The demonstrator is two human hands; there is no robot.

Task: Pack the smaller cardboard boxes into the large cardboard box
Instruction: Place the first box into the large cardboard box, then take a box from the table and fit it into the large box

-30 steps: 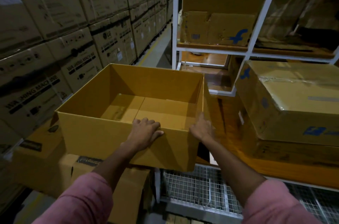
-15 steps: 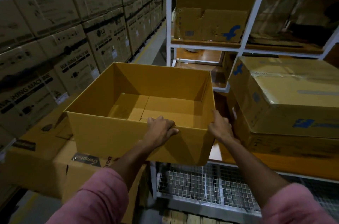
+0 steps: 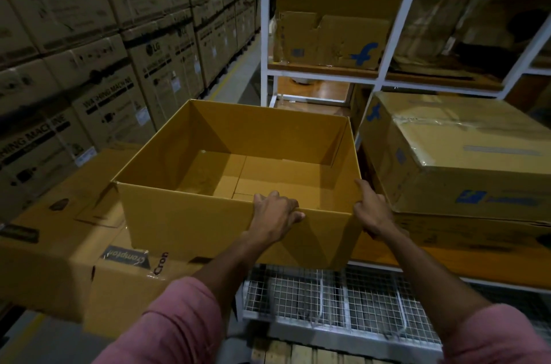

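Hidden: the large box's [image 3: 238, 184] base, behind its front wall.
Box: open, nothing visible inside, resting on a flat carton [image 3: 89, 244] beside the shelf [image 3: 447, 262].
Hands: my left hand [image 3: 275, 216] grips its near rim; my right hand [image 3: 372, 211] clasps its right corner.

Matt cardboard open box [image 3: 185, 223], glossy tape-wrapped carton [image 3: 465, 155], white-painted metal shelf frame [image 3: 396, 35], wire-mesh rack [image 3: 328, 298].

Both arms reach forward, bare from the elbows down, with pink sleeves bunched at the upper arms. The left hand [image 3: 275, 216] is curled over the near rim of the open box [image 3: 208, 223], fingers hooked inside. The right hand [image 3: 372, 211] presses against the box's right corner, thumb up along the edge.
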